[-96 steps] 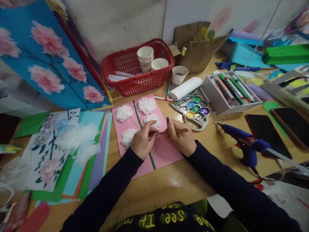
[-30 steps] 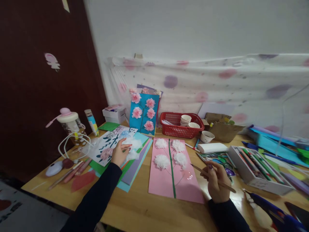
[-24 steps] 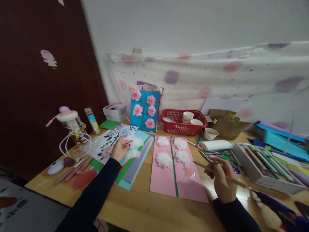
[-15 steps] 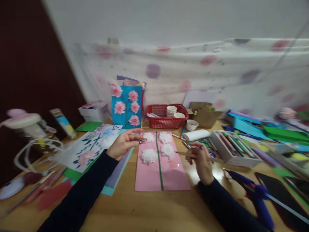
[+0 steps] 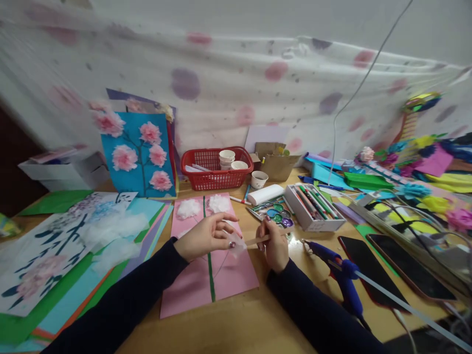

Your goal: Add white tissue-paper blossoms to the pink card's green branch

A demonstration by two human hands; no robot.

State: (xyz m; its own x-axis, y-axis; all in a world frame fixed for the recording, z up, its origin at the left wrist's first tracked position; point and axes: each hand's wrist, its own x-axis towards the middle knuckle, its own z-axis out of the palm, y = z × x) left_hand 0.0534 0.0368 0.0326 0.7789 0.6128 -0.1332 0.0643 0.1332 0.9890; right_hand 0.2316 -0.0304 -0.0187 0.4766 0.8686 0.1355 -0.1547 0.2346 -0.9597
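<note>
Over a pink card [image 5: 232, 287] with a green stem line, my left hand [image 5: 210, 236] pinches a small piece of thin white tissue [image 5: 238, 246] at its fingertips. My right hand [image 5: 273, 243] is closed on a flat, pale wooden stick [image 5: 252, 241]. The stick's end points left and meets the tissue, though I cannot tell whether they touch. White tissue flowers [image 5: 188, 209] sit on the upper part of the card, the lower ones hidden by my left hand. Just past my right hand lies a paint palette [image 5: 280, 216] with green, blue and purple wells.
A blue card with pink flowers [image 5: 142, 152] stands at back left beside a red basket [image 5: 217, 182] of paper cups. On the right are a white box of pencils [image 5: 317, 223], a blue glue gun [image 5: 342, 275] and two phones [image 5: 372, 273]. Colored paper [image 5: 81, 290] lies left.
The view has swung right. My hands have come together over the card, the left moving toward the stick, and the white tissue piece now shows between them.
</note>
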